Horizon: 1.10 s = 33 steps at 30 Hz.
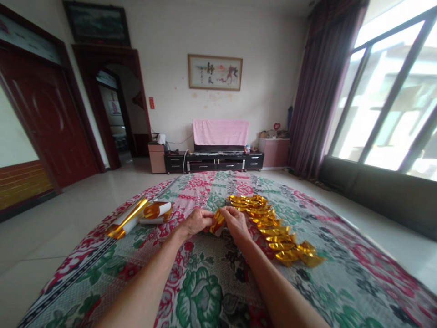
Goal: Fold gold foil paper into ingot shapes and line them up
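Flowery cloth (pixel 200 294) filled bottom of frame. Gold foil piece (pixel 217 221) sat near middle, pinched by left hand (pixel 196 222) and right hand (pixel 236 223). Folded gold shapes (pixel 269 222) lay right, curled sheets (pixel 129 218) left. Foil looked thin: soft, even pinch seemed best.

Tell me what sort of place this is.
Probably a home's living room: a low black cabinet stands at the far side, a pink cloth drapes something above it, and a framed picture hangs higher up.

Two bare forearms (pixel 148 275) (smoothly tapered), bare left hand (pixel 197 222), bare right hand (pixel 235 223)
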{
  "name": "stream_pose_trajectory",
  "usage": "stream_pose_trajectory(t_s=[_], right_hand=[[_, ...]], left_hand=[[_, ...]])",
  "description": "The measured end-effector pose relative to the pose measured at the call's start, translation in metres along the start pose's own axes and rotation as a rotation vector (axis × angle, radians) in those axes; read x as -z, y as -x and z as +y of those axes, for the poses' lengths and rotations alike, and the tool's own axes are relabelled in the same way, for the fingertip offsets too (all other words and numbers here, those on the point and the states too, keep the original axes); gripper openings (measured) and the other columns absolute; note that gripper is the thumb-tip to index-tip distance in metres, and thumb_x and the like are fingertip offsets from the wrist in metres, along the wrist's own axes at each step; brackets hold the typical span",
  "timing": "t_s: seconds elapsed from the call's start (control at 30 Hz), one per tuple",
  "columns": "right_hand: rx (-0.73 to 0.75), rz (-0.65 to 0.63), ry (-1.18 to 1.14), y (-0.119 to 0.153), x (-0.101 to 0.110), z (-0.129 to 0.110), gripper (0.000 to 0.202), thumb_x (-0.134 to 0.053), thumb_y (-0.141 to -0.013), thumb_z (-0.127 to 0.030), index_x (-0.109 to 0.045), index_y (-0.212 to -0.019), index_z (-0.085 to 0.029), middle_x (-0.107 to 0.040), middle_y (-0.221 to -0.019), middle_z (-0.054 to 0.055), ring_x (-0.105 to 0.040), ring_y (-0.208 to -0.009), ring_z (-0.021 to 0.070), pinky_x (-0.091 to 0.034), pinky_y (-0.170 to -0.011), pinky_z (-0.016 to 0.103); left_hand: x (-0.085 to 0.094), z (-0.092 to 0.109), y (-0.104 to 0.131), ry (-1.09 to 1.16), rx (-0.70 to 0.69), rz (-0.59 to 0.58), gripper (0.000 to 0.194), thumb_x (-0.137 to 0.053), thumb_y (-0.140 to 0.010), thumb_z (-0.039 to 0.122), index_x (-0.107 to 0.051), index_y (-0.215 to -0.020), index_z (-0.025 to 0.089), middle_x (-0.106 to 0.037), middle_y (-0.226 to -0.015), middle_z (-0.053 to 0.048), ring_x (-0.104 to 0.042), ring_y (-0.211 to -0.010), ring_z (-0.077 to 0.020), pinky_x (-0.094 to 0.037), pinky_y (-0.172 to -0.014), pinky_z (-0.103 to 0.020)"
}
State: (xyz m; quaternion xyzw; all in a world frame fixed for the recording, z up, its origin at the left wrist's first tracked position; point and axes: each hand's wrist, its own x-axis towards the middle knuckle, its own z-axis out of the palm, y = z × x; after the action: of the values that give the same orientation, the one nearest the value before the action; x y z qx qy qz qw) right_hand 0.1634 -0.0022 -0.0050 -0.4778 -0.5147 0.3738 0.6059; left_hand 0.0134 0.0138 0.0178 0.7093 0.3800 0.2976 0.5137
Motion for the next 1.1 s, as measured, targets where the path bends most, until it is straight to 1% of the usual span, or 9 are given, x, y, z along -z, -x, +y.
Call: stream_pose_trajectory(t_s=[0.2,0.47,0.63,0.83,0.97,1.1], right_hand=[[-0.007,-0.006,-0.024,0.0012,0.0002,-0.0013,0.033,-0.055,-0.066,-0.047,-0.061,-0.065,-0.015,-0.055,-0.054,-0.002,-0.044,-0.047,0.0086,-0.034,-0.045,0.018],[-0.008,-0.018,-0.011,0.0014,0.0011,-0.0025,0.034,-0.056,-0.066,-0.048,-0.062,-0.067,-0.014,-0.056,-0.055,-0.001,-0.045,-0.048,0.0091,-0.035,-0.046,0.019],[-0.001,-0.017,-0.001,0.0004,0.0018,-0.0005,0.033,-0.056,-0.067,-0.046,-0.062,-0.069,-0.014,-0.056,-0.056,0.0,-0.045,-0.049,0.0094,-0.034,-0.045,0.018],[-0.014,-0.027,-0.032,-0.0008,0.0015,0.0015,0.031,-0.058,-0.066,-0.044,-0.062,-0.07,-0.014,-0.056,-0.057,-0.001,-0.044,-0.049,0.0091,-0.035,-0.046,0.019],[-0.024,-0.025,-0.039,-0.0003,0.0012,-0.0004,0.031,-0.059,-0.065,-0.044,-0.064,-0.073,-0.014,-0.058,-0.06,0.0,-0.047,-0.051,0.0101,-0.036,-0.047,0.019],[-0.027,-0.033,-0.069,-0.0003,0.0012,-0.0006,0.032,-0.061,-0.063,-0.042,-0.065,-0.078,-0.014,-0.062,-0.064,0.0,-0.051,-0.053,0.0111,-0.039,-0.05,0.021]], left_hand=[[-0.0002,-0.0042,-0.0022,0.0,-0.013,0.01,0.027,-0.056,-0.065,0.024,-0.069,-0.083,0.01,-0.057,-0.057,-0.001,-0.042,-0.048,-0.008,-0.031,-0.047,-0.02],[-0.0011,-0.0038,-0.0017,-0.002,-0.026,0.027,0.027,-0.052,-0.065,0.019,-0.069,-0.084,0.011,-0.054,-0.055,0.001,-0.04,-0.047,-0.0073,-0.03,-0.047,-0.02],[-0.0007,-0.0036,-0.0015,-0.009,-0.038,0.021,0.027,-0.051,-0.065,0.019,-0.069,-0.083,0.011,-0.054,-0.055,0.001,-0.04,-0.048,-0.0075,-0.03,-0.047,-0.02],[-0.0017,-0.0028,-0.0015,-0.007,-0.028,0.042,0.03,-0.051,-0.063,0.019,-0.069,-0.085,0.011,-0.056,-0.055,0.001,-0.04,-0.048,-0.0076,-0.03,-0.047,-0.02],[-0.0028,-0.0015,-0.0015,-0.025,-0.011,0.07,0.029,-0.053,-0.062,0.02,-0.07,-0.084,0.01,-0.055,-0.053,0.001,-0.039,-0.046,-0.0072,-0.028,-0.047,-0.02],[-0.0024,-0.0037,-0.0024,-0.042,-0.006,0.069,0.031,-0.054,-0.063,0.023,-0.069,-0.086,0.01,-0.055,-0.053,0.001,-0.039,-0.046,-0.0075,-0.028,-0.046,-0.02]])
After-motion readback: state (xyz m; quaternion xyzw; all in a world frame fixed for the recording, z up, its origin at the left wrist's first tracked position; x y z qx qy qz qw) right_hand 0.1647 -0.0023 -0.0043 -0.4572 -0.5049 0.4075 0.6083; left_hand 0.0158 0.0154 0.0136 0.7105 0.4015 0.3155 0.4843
